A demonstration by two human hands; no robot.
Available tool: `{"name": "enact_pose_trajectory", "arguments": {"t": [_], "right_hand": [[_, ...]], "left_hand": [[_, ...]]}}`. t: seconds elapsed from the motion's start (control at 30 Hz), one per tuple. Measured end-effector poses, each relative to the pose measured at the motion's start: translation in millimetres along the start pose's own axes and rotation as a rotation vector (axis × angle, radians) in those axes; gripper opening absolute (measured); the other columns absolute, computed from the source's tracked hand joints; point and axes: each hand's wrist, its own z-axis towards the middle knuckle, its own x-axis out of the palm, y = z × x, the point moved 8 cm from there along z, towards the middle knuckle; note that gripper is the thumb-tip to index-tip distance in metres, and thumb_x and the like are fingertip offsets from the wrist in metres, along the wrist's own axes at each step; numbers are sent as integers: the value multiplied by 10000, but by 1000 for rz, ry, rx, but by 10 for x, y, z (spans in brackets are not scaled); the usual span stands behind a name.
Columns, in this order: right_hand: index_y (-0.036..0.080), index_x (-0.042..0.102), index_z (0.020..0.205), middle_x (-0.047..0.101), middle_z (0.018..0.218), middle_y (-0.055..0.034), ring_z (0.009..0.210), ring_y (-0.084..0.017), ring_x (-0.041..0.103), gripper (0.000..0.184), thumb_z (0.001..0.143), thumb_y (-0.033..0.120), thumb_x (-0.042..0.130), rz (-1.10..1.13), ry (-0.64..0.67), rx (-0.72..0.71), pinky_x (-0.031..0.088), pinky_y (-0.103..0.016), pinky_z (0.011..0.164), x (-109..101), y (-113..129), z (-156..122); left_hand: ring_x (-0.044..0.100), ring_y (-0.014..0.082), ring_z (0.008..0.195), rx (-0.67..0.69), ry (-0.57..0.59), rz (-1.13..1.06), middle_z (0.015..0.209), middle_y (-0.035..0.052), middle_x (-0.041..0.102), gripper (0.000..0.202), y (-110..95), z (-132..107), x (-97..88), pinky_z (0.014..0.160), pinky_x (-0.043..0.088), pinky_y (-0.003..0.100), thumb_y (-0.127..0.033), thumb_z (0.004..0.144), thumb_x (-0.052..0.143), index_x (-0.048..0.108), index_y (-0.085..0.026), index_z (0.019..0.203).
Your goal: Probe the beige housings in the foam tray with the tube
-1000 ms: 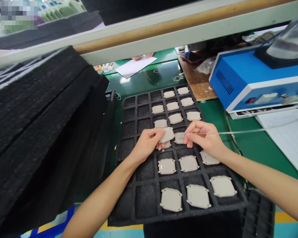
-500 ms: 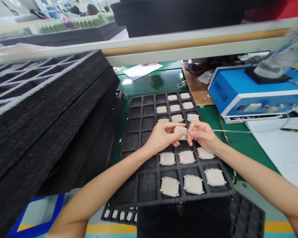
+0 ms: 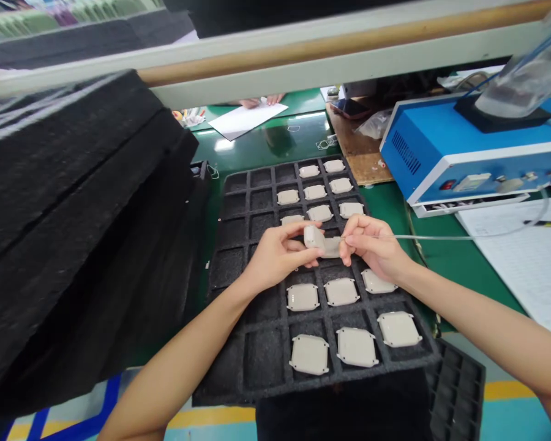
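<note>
My left hand [image 3: 273, 252] is closed on a beige watch case [image 3: 313, 237], pinching it between thumb and fingers, tipped up on its side. In my right hand [image 3: 371, 240], thumb and fingertips pinch the end of a thin clear tube [image 3: 434, 237]; its very tip is hard to make out. Just beneath and between the hands another beige watch case [image 3: 333, 247] shows, partly covered by fingers. Below both hands lies a black foam tray [image 3: 263, 358] with square pockets. Several beige watch cases [image 3: 309, 354] sit in its right-hand columns.
A blue dispenser box [image 3: 427, 147] with a clear cylinder stands at right, the tube running towards it. Stacked black foam trays [image 3: 96, 202] rise at left. Papers [image 3: 509, 257] and a pen lie at right. Across the bench, another person's hands [image 3: 261, 101] rest by a white sheet.
The watch case in my left hand has tilted up and shifted slightly left, away from my right fingertips. My right hand keeps its pinch on the tube. The whole view has shifted slightly.
</note>
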Motion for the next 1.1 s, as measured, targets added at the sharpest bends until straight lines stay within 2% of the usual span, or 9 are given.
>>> {"name": "enact_pose_trajectory", "arguments": {"t": [0.1,0.23,0.43,0.6,0.67,0.8,1.1], "right_hand": [[152,538,688,634,528,1,424,-101,540,96,713,158,630,-31,-113,15,432,-210,429,-51,17,-20],[155,534,650,599,485,14,378,-78,474,90,699,122,602,-65,-195,26,376,-187,376,-94,22,-46],[153,581,675,614,525,1,410,-93,521,62,714,109,602,-130,-156,-21,400,-200,369,-74,22,-55],[158,581,665,601,538,-6,455,-109,550,95,731,122,638,-132,-167,-22,401,-209,375,-83,12,-56],[170,577,656,583,543,-1,470,-109,552,119,737,144,661,-125,-176,3,401,-210,388,-92,-8,-58],[189,581,651,565,560,5,483,-107,551,134,746,166,672,-105,-186,40,399,-214,401,-109,-43,-64],[185,606,645,587,537,16,466,-110,557,125,744,111,624,-177,-192,-3,413,-204,379,-103,4,-56]], "left_hand": [[654,134,648,9,-2,49,939,73,685,499,58,46,-64,608,549,228,-269,615,788,621,-116,1060],[634,146,731,37,111,163,836,54,690,476,132,107,5,666,524,212,-280,614,792,661,-108,1038],[589,112,657,94,140,263,946,68,693,531,148,132,40,570,485,186,-288,672,757,631,-143,1167],[614,183,827,154,118,320,1027,66,683,531,83,125,55,606,496,205,-298,692,741,622,-165,1192],[615,200,859,138,114,328,1038,54,681,523,83,122,64,623,497,218,-314,697,737,624,-190,1192],[621,200,806,80,112,334,1000,36,690,513,108,115,72,621,487,235,-328,689,743,636,-225,1181],[621,208,818,54,109,307,936,26,700,503,109,118,78,625,484,235,-292,660,766,658,-218,1145]]}}
